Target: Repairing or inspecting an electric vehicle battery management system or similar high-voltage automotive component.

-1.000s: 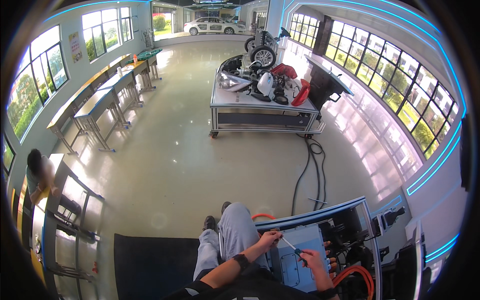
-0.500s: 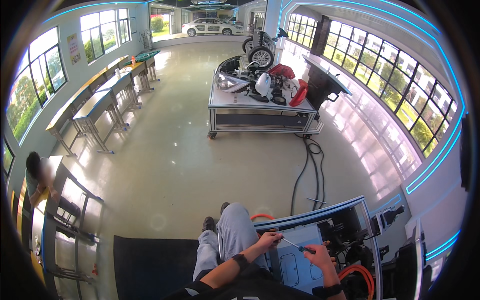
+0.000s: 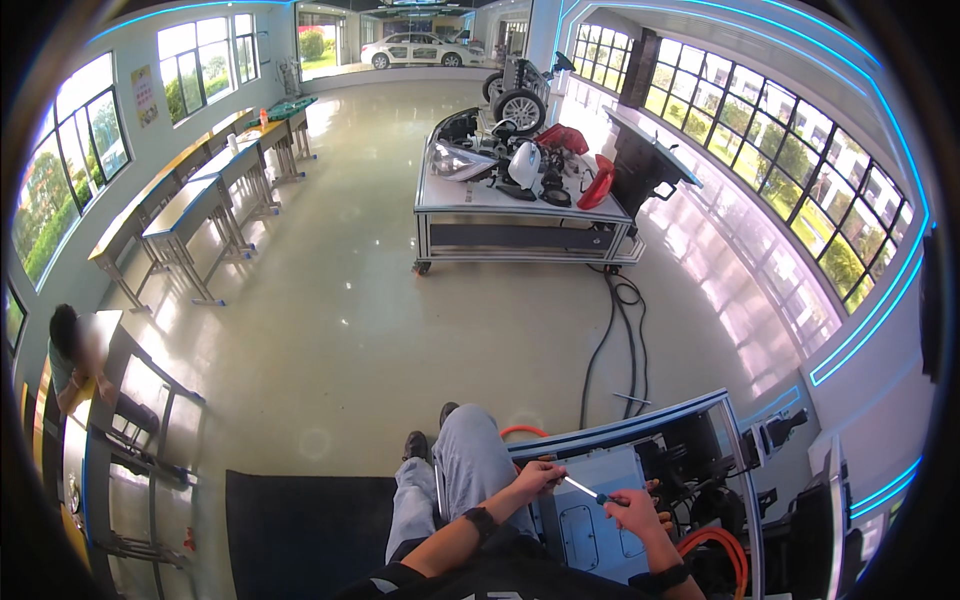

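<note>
My right hand is wrapped round the dark handle of a screwdriver, whose bright shaft points up and left. At the shaft's far end, the fingers of my left hand are pinched together. Whether they grip the tip itself or some small part there is too small to make out. Both hands hover over a light grey-blue metal housing with a bolted cover plate. The housing sits inside an aluminium frame.
Orange cables and dark components lie right of the housing. Ahead stands a wheeled table bearing car parts. Black cables trail over the floor. A person leans on a desk at the left. A black mat lies beside my legs.
Both hands stay nearly in place, the screwdriver still between them. My right hand has shifted slightly left, and its grip on the handle looks a little different. The whole view has moved a little.
</note>
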A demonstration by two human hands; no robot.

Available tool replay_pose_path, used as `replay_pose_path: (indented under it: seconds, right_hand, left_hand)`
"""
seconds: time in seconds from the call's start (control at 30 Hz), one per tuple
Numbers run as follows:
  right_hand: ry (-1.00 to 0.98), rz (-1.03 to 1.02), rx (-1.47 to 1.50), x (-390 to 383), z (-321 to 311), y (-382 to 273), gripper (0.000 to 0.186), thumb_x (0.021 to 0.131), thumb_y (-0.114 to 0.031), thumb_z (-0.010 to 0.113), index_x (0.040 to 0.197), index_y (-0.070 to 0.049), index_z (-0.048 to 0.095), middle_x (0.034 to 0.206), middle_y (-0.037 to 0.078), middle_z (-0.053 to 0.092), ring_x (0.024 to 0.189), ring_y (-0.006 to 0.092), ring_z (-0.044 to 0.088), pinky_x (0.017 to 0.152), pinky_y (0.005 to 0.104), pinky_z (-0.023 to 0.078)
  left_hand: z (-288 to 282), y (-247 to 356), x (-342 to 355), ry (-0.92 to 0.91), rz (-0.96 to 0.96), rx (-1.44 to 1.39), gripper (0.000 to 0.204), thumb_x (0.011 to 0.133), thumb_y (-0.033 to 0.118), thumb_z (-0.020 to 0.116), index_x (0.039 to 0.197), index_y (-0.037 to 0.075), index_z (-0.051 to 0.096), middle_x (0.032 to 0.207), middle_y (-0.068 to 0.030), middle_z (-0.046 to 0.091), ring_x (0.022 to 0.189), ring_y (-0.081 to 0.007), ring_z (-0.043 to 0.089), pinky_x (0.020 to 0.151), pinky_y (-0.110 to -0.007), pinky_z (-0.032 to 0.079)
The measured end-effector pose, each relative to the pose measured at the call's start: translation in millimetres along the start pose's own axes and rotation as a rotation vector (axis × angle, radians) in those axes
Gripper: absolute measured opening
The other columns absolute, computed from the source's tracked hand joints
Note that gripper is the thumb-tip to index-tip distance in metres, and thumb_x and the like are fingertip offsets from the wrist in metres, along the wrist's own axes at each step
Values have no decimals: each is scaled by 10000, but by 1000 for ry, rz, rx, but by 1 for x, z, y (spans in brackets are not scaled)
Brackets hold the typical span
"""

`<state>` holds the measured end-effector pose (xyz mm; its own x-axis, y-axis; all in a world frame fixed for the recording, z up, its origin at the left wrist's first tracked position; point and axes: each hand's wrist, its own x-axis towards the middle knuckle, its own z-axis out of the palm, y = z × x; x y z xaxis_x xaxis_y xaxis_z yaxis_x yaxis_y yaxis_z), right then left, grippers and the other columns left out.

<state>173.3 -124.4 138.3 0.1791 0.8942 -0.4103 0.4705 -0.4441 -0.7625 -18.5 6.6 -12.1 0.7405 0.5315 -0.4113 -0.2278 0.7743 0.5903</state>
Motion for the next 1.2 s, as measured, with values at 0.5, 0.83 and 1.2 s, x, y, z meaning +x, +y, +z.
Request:
replay_pose_path:
  seconds: [0.5,0.83,1.2]
  right_hand:
    - [-5,180,576,7,38,2,184,855,-146,601,942,12,642,718,54,625,464,88,516,396,206,338]
    - [-13,169,534,3,30,0,187,851,-120,597,964,23,634,717,57,635,471,77,516,398,205,333]
    - [-15,124,428,-2,25,-9,201,847,-108,598,985,33,637,722,63,632,480,90,533,408,203,354]
  left_hand:
    - [3,17,-8,27,84,-369,284,977,200,453,1130,-21,547,746,-2,489,523,-63,312,485,-206,268]
    - [-1,8,-5,9,136,-359,96,933,144,560,965,54,568,762,-25,536,523,-73,342,477,-216,286]
    - [3,11,-5,88,121,-347,163,916,189,611,811,76,560,690,13,490,514,-64,346,459,-211,269]
